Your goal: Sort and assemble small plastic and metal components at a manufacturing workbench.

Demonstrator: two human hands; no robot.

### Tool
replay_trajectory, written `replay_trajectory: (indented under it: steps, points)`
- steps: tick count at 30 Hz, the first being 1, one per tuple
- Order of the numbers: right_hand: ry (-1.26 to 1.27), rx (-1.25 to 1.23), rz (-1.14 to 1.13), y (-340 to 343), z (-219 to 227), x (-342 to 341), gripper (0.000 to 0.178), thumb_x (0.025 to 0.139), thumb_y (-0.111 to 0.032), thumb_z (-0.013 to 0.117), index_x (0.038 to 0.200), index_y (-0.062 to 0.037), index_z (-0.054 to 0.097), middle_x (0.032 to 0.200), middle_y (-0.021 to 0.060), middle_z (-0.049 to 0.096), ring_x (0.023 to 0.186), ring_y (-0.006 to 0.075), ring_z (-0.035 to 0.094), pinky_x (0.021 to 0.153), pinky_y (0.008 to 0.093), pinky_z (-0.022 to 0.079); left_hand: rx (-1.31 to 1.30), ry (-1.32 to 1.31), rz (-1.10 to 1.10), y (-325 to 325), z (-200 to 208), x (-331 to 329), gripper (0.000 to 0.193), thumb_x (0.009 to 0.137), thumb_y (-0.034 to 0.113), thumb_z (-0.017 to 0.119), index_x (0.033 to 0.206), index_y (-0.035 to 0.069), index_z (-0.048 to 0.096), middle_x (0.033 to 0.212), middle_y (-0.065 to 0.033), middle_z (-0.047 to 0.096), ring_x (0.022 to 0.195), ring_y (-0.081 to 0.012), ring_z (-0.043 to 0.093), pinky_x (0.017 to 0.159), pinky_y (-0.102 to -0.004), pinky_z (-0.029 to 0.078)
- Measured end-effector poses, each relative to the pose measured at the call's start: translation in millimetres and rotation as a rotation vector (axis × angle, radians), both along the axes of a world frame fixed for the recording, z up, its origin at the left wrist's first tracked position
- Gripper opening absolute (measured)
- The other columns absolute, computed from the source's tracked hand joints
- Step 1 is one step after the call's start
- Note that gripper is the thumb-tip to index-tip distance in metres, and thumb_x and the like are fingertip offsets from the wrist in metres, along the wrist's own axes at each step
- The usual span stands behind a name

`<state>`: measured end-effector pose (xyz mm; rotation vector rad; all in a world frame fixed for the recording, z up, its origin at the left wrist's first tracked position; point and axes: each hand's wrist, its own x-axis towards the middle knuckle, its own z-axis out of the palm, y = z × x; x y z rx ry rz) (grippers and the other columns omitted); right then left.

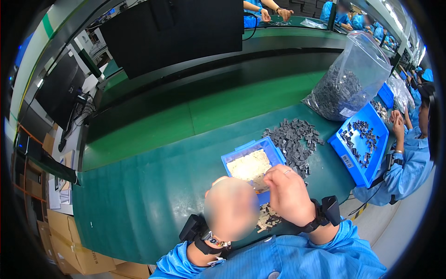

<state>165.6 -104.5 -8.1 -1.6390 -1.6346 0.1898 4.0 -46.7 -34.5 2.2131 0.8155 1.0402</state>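
My left hand (231,208) is at the near edge of a small blue bin (240,151); a blur covers its fingers, so its grip does not show. Right beside it, my right hand (289,195) has its fingers drawn together over the bin's right side. Whatever it pinches is too small or hidden to make out. Small cream-coloured pieces (251,165) fill the bin. Dark grey flat pieces (295,139) lie in a loose pile just beyond and to the right. Tan and dark scraps (268,218) are scattered on the green mat under my right wrist.
A large clear bag (341,86) of dark pieces stands at the back right. Near it is a blue tray (357,172) with small dark parts. A black monitor (172,37) hangs over the far side. A co-worker (409,162) in blue sits at the right.
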Motion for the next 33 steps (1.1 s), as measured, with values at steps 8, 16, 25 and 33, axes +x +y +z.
replay_trajectory:
  steps: [8,16,25,33]
  points:
    - [0.017,0.089,0.055,-3.2,0.5,5.1,0.017,0.078,0.004,0.064,0.094,0.0010,0.068,0.094,0.0146,0.068,0.084,0.0338,0.066,0.073,0.0393,0.054,-0.026,0.006,0.056,0.9,-1.8,-1.9,0.004,0.081,0.011,0.071,0.083,0.009,0.069,0.101,-0.0004,0.064,0.111,-0.0300,0.049,0.094,-0.0416,0.028]
    - [0.209,-0.127,0.198,-4.3,11.1,6.4,0.017,0.080,0.007,0.062,0.094,0.0019,0.069,0.093,0.0147,0.069,0.087,0.0296,0.067,0.077,0.0358,0.054,-0.012,0.020,0.038,2.2,-2.5,-0.8,0.004,0.079,0.013,0.073,0.083,0.013,0.070,0.103,0.0025,0.063,0.112,-0.0276,0.049,0.092,-0.0418,0.027]
    - [0.333,-0.122,0.116,-7.1,3.6,-3.9,0.003,0.084,0.001,0.062,0.086,0.0007,0.063,0.084,0.0154,0.064,0.078,0.0344,0.063,0.070,0.0401,0.051,0.046,0.001,0.127,-2.3,2.7,-0.8,0.012,0.072,0.013,0.080,0.083,0.012,0.074,0.098,0.0021,0.067,0.110,-0.0272,0.052,0.095,-0.0404,0.028]
    - [0.330,-0.111,0.157,-6.8,2.5,-7.1,0.005,0.086,0.002,0.059,0.088,0.0013,0.063,0.084,0.0154,0.063,0.080,0.0348,0.062,0.072,0.0403,0.050,0.067,0.029,0.095,-3.4,1.8,-0.6,0.012,0.075,0.011,0.077,0.087,0.013,0.076,0.101,0.0031,0.067,0.110,-0.0263,0.052,0.093,-0.0398,0.029]
